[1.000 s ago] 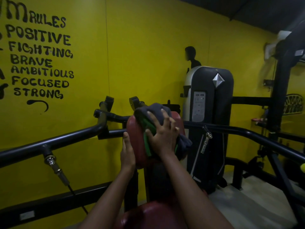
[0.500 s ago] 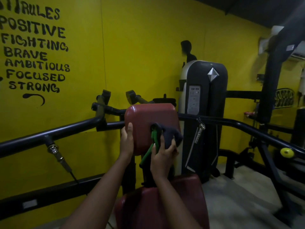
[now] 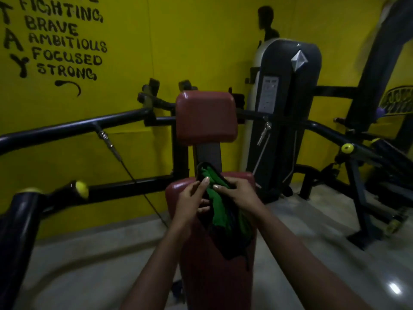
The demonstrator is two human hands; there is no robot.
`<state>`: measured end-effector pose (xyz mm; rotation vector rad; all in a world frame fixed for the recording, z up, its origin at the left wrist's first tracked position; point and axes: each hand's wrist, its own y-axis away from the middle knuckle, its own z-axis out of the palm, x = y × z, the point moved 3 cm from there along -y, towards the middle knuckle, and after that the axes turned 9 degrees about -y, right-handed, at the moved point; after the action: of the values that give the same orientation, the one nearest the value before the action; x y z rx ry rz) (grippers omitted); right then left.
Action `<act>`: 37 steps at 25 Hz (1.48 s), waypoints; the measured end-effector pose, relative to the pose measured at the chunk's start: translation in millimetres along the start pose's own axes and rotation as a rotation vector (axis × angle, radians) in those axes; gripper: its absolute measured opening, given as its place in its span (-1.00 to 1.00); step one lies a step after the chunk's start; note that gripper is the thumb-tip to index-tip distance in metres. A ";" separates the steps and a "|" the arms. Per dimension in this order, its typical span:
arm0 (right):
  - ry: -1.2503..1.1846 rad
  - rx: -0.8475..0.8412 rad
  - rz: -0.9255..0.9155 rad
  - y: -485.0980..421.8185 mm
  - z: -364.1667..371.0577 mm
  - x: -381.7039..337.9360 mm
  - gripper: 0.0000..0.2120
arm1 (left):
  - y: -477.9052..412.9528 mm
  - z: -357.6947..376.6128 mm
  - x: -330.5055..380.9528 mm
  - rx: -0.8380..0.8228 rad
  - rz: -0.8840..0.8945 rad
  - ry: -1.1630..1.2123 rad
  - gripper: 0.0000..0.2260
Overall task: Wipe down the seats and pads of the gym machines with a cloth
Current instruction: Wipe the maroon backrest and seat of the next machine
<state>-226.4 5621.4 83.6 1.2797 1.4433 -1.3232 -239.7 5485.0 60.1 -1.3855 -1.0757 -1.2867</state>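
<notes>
Both hands are together in front of the person, above the far end of the red seat [image 3: 214,276]. The left hand [image 3: 190,203] holds the cloth [image 3: 220,211] at its upper left edge, with the fingers closed on the fabric and one finger raised along it. The right hand [image 3: 240,193] grips the same cloth from the right side, the fingers folded over the top part. The cloth is dark with a green inner side; it is bunched between the two hands and its lower part hangs down over the seat surface, reaching about the middle of the seat.

Beyond the hands, the red back pad [image 3: 206,117] stands upright on a dark post, well above the cloth and not touched by it. Black frame bars [image 3: 73,126] go out from behind the pad to the left and to the right. A thin cable [image 3: 125,164] hangs from the left bar. At the left edge there is a black handle with a yellow end cap [image 3: 81,189].

Behind the pad, on the right, stands a weight stack cover [image 3: 288,97], black and grey. The yellow wall [image 3: 201,41] carries black painted words at the upper left. The floor [image 3: 89,265] is grey.
</notes>
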 end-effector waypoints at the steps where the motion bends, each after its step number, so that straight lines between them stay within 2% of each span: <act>1: -0.059 -0.035 0.030 18.5 -1.4 7.5 -0.78 | 19.6 1.2 -8.8 0.006 -0.015 -0.028 -0.54; 3: -0.111 -0.118 0.104 54.8 -2.0 22.4 -0.78 | 58.9 4.5 -25.5 0.003 -0.054 -0.122 -0.43; 7: -0.207 -0.352 0.226 120.1 -5.5 39.5 -0.74 | 127.8 10.8 -43.9 -0.151 -0.134 -0.208 -0.62; 9: -0.152 -0.421 0.262 144.1 -14.7 43.8 -0.76 | 154.9 3.3 -53.1 -0.175 -0.181 -0.220 -0.69; 13: -0.004 -0.474 0.334 177.5 -25.7 41.1 -0.79 | 189.7 -6.0 -65.8 -0.172 -0.255 -0.299 -0.75; 15: 0.067 -0.488 0.369 190.6 -20.1 38.3 -0.81 | 204.0 10.4 -69.6 -0.201 -0.335 -0.234 -0.80; 18: 0.076 -0.540 0.403 205.0 -11.3 42.1 -0.78 | 216.1 28.4 -79.8 -0.161 -0.370 -0.141 -0.85; 20: 0.044 -0.570 0.436 212.0 -10.6 53.1 -0.72 | 220.9 30.3 -86.9 -0.200 -0.383 -0.125 -0.80; 22: 0.032 -0.566 0.479 215.1 -16.4 62.8 -0.70 | 223.0 27.1 -92.3 -0.240 -0.381 -0.127 -0.72; 24: 0.001 -0.560 0.488 216.8 -23.9 66.6 -0.79 | 223.4 24.4 -96.8 -0.246 -0.377 -0.080 -0.72; 28: -0.035 -0.385 0.451 222.0 -37.8 69.8 -0.85 | 218.9 25.0 -102.7 -0.300 -0.461 0.030 -0.64; 30: 0.077 -0.310 0.384 232.2 -30.5 77.7 -0.72 | 215.5 30.1 -105.2 -0.276 -0.496 0.013 -0.75; 33: 0.347 -0.197 0.280 248.2 -8.5 96.6 -0.39 | 212.0 37.9 -114.2 -0.183 -0.560 -0.015 -0.84; 35: 0.330 -0.171 0.294 249.8 0.7 112.0 -0.38 | 210.7 39.2 -123.2 -0.127 -0.563 -0.087 -0.80; 37: 0.338 -0.191 0.302 244.4 0.5 120.3 -0.50 | 211.4 35.3 -127.2 -0.096 -0.521 -0.242 -0.77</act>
<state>-9.8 5628.7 -81.4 1.5708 1.4871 -0.7774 -34.5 5479.7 -81.2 -1.4075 -1.6354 -1.5792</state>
